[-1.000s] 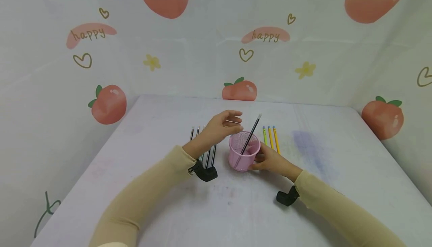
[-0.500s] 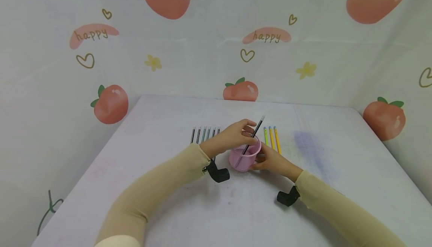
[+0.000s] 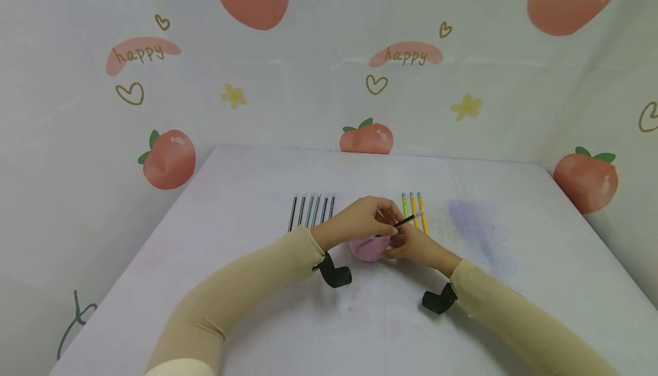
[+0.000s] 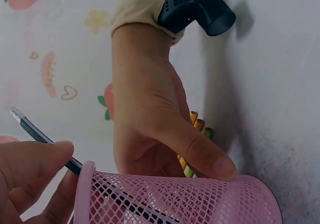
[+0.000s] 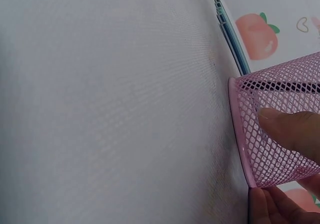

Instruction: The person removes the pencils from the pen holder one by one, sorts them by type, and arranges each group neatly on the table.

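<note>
A pink mesh pencil cup (image 3: 369, 249) stands on the table, its rim mostly covered by my left hand (image 3: 360, 220). The right hand (image 3: 418, 244) grips the cup from the right, thumb (image 5: 287, 129) along the mesh. Between left thumb and fingers I pinch a dark pencil (image 3: 408, 220) near the cup's mouth. This pencil (image 4: 37, 133) leans to the right, its eraser end outside and its lower part visible through the mesh (image 4: 165, 194).
Left of the cup, several dark pencils (image 3: 292, 212) lie in a row, partly behind the left forearm. Two yellow pencils (image 3: 413, 202) and a green pencil (image 3: 404, 202) lie beyond the right hand. A printed cloth (image 3: 308, 90) hangs behind the table.
My left hand has come right and down onto the cup's mouth and taken hold of the dark pencil. That pencil has tipped from steep to leaning far right. The right hand stays put.
</note>
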Demonstrator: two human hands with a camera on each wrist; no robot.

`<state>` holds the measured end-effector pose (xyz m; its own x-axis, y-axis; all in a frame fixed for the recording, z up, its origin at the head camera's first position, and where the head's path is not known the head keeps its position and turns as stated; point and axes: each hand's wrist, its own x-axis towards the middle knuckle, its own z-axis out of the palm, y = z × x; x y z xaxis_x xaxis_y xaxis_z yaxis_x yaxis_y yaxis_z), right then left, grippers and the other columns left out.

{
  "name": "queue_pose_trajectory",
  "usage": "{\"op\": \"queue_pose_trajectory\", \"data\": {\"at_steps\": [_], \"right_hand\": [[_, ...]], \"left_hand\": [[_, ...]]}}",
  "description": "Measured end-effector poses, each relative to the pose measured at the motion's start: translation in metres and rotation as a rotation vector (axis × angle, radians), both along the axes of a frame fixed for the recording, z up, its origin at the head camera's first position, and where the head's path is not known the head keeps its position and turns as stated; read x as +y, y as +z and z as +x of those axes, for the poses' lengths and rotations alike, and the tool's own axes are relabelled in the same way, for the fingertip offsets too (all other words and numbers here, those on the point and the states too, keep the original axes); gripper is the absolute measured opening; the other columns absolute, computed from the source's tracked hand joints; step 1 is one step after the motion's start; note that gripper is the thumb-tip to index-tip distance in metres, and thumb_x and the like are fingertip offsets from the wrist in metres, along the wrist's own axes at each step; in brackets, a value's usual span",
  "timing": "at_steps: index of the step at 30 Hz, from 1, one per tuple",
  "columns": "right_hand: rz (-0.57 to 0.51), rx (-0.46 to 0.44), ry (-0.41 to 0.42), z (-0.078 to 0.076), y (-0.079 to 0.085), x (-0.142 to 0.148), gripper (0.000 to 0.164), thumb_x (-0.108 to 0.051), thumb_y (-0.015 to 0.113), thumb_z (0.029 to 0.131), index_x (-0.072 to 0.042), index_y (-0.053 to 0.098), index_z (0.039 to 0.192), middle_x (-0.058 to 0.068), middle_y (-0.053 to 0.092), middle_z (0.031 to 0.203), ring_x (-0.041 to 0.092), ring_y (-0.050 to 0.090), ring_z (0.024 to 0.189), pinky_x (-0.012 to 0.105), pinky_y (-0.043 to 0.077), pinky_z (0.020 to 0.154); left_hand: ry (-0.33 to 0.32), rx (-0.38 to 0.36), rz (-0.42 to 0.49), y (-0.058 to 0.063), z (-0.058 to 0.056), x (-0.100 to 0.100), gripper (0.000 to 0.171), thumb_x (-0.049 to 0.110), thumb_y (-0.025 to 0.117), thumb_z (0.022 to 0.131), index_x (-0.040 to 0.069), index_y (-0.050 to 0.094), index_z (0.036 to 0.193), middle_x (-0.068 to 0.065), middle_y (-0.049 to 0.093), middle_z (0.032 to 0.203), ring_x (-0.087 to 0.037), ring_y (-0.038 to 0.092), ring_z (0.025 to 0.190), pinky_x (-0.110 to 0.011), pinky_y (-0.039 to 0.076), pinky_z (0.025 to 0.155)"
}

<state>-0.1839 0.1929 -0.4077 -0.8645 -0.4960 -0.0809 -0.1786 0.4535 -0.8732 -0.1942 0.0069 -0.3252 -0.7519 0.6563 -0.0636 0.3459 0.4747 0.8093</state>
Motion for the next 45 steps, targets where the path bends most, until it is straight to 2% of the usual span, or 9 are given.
{"op": "queue_pose_trajectory", "data": {"at_steps": [7, 12, 16, 21, 24, 28, 32, 36, 45], "right_hand": [[-0.013, 0.018, 0.023, -0.001, -0.001, 0.000, 0.077, -0.007, 0.076, 0.082, 0.006, 0.030, 0.143, 0.030, 0.044, 0.140, 0.046, 0.051, 0.124, 0.043, 0.051, 0.097], [-0.021, 0.019, 0.034, -0.002, -0.002, 0.000, 0.086, -0.006, 0.077, 0.081, 0.006, 0.023, 0.147, 0.030, 0.043, 0.141, 0.045, 0.052, 0.123, 0.043, 0.052, 0.096], [-0.009, 0.015, 0.025, -0.003, -0.001, -0.001, 0.090, -0.006, 0.078, 0.080, 0.006, 0.021, 0.148, 0.030, 0.043, 0.142, 0.045, 0.052, 0.123, 0.045, 0.051, 0.097], [0.005, 0.001, 0.004, -0.002, -0.001, -0.003, 0.085, -0.008, 0.079, 0.079, 0.003, 0.028, 0.146, 0.027, 0.046, 0.140, 0.042, 0.053, 0.122, 0.046, 0.050, 0.098], [0.001, -0.011, -0.003, -0.002, 0.000, -0.003, 0.081, -0.008, 0.079, 0.079, 0.001, 0.033, 0.144, 0.025, 0.048, 0.139, 0.038, 0.054, 0.120, 0.046, 0.051, 0.098], [-0.014, 0.009, 0.010, -0.002, -0.001, -0.003, 0.079, -0.007, 0.079, 0.078, 0.003, 0.034, 0.142, 0.026, 0.049, 0.137, 0.035, 0.056, 0.117, 0.044, 0.051, 0.097], [-0.027, 0.024, 0.023, -0.002, -0.002, -0.003, 0.078, -0.007, 0.079, 0.078, 0.004, 0.034, 0.142, 0.027, 0.050, 0.135, 0.035, 0.056, 0.116, 0.042, 0.052, 0.096], [-0.042, 0.014, 0.027, -0.002, -0.002, -0.002, 0.079, -0.006, 0.079, 0.078, 0.003, 0.034, 0.142, 0.026, 0.050, 0.136, 0.035, 0.056, 0.118, 0.039, 0.052, 0.096], [-0.061, 0.003, 0.043, -0.004, -0.005, -0.001, 0.077, -0.001, 0.076, 0.080, 0.006, 0.032, 0.142, 0.030, 0.047, 0.135, 0.041, 0.055, 0.119, 0.044, 0.051, 0.097]], "left_hand": [[0.029, 0.001, 0.069, -0.003, 0.000, -0.006, 0.013, 0.008, 0.069, 0.089, 0.012, 0.067, 0.101, 0.000, 0.068, 0.096, -0.010, 0.062, 0.084, -0.020, 0.053, 0.072], [0.093, 0.040, 0.157, 0.001, -0.005, -0.016, 0.015, 0.011, 0.070, 0.089, 0.012, 0.067, 0.104, -0.001, 0.067, 0.098, -0.012, 0.062, 0.087, -0.021, 0.053, 0.076], [0.155, 0.079, 0.275, 0.013, -0.012, -0.026, 0.017, 0.010, 0.069, 0.089, 0.006, 0.067, 0.106, -0.007, 0.068, 0.100, -0.016, 0.065, 0.087, -0.024, 0.056, 0.077], [0.232, 0.067, 0.521, 0.032, -0.022, -0.040, 0.018, 0.004, 0.067, 0.090, -0.004, 0.062, 0.105, -0.013, 0.065, 0.099, -0.018, 0.068, 0.083, -0.032, 0.060, 0.075], [0.273, 0.078, 0.637, 0.046, -0.026, -0.052, 0.019, 0.002, 0.066, 0.090, -0.005, 0.060, 0.107, -0.009, 0.061, 0.097, -0.016, 0.067, 0.082, -0.037, 0.060, 0.076], [0.332, 0.109, 0.726, 0.062, -0.034, -0.070, 0.024, 0.000, 0.066, 0.089, -0.003, 0.058, 0.112, -0.003, 0.060, 0.092, -0.013, 0.066, 0.079, -0.039, 0.060, 0.074], [0.394, 0.152, 0.743, 0.069, -0.041, -0.090, 0.029, 0.000, 0.067, 0.088, 0.000, 0.059, 0.116, -0.002, 0.059, 0.090, -0.011, 0.065, 0.076, -0.036, 0.061, 0.070], [0.462, 0.162, 0.719, 0.066, -0.046, -0.111, 0.038, 0.002, 0.068, 0.088, 0.004, 0.058, 0.125, -0.002, 0.058, 0.089, -0.011, 0.065, 0.076, -0.030, 0.061, 0.068], [0.586, 0.069, 0.507, 0.030, -0.056, -0.152, 0.056, 0.009, 0.068, 0.090, 0.012, 0.047, 0.142, -0.004, 0.060, 0.095, -0.011, 0.065, 0.080, -0.029, 0.060, 0.072]]}}
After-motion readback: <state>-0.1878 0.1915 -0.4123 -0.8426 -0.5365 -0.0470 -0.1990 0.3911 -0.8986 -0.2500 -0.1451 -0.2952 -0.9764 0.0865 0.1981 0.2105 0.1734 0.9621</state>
